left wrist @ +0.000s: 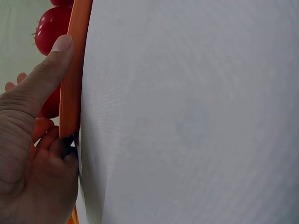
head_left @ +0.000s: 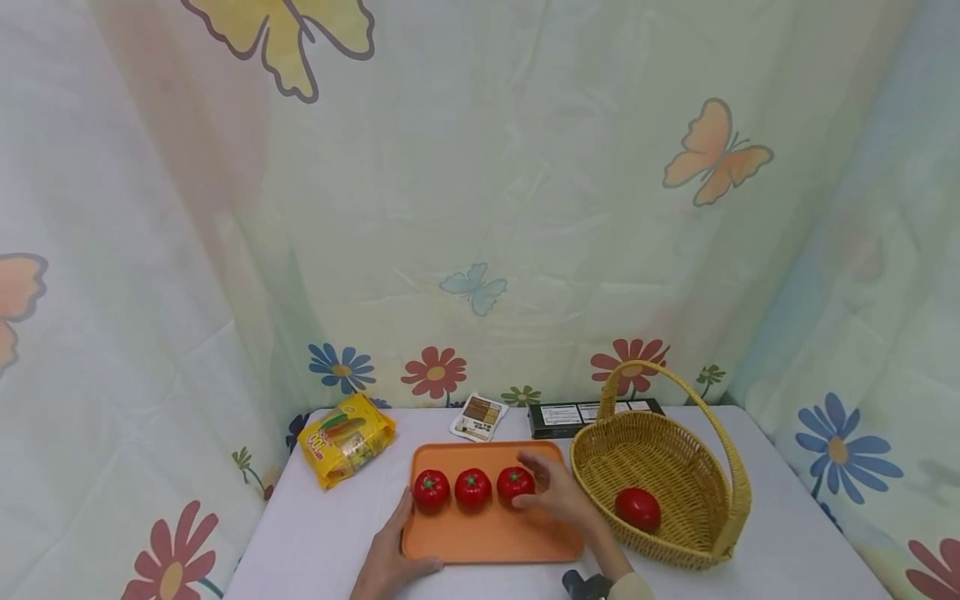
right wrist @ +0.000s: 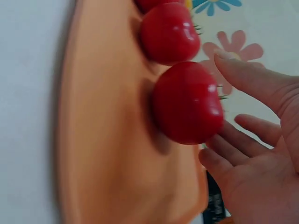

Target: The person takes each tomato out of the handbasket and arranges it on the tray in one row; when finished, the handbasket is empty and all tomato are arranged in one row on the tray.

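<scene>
An orange tray (head_left: pixel 491 546) lies on the table with three red tomatoes in a row along it: a left tomato (head_left: pixel 431 492), a middle tomato (head_left: pixel 473 490) and a right tomato (head_left: pixel 514 483). My left hand (head_left: pixel 390 550) holds the tray's near left corner, fingers along the left side and thumb (left wrist: pixel 58 60) against the front rim. Around the right tomato, my right hand (head_left: pixel 558 492) is spread, its thumb apart from the fruit in the right wrist view. The fingers (right wrist: pixel 243 140) reach close behind that tomato; contact is unclear.
Right of the tray stands a yellow wicker basket (head_left: pixel 675 446) with a tall handle and a red, tomato-like fruit (head_left: pixel 638 509) inside. Behind are a black box (head_left: pixel 558 421) and a small white-and-brown packet (head_left: pixel 478 417). A yellow food package (head_left: pixel 347 439) lies back left.
</scene>
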Tool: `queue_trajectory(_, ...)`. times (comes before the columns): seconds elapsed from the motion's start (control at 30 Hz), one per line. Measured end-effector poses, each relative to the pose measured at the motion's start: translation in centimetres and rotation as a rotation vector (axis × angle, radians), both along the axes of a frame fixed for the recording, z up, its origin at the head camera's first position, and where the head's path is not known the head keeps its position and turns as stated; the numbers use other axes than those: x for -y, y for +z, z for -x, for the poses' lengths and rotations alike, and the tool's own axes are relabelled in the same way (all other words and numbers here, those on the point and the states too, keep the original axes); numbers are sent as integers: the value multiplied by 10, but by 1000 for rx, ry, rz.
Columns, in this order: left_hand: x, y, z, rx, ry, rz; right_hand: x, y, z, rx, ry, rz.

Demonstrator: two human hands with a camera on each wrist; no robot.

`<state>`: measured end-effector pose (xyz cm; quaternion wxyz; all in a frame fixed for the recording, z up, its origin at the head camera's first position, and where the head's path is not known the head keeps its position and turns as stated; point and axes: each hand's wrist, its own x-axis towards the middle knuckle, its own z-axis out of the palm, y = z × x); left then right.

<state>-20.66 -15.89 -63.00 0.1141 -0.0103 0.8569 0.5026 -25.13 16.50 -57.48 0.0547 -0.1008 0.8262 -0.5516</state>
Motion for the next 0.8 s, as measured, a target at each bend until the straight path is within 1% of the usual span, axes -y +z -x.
queue_trajectory(0.13,0,0,0,10,19,-4,-3,15,-2,7,66,-1)
queue_trajectory(0.33,-1,2,-1,-3,19,-3,-6,47,-8,2,138,-10)
queue_trajectory(0.47,-1,2,-2,-4,23,-1,-14,64,-9,5,202,20)
queue_trajectory(0.6,-2,1,-3,0,29,-6,-30,73,-9,12,261,48)
queue_trajectory(0.73,-2,-1,-2,7,27,-18,-54,76,-12,23,277,44)
queue_trajectory(0.8,-2,0,-1,1,22,-16,-68,78,-16,30,280,48)
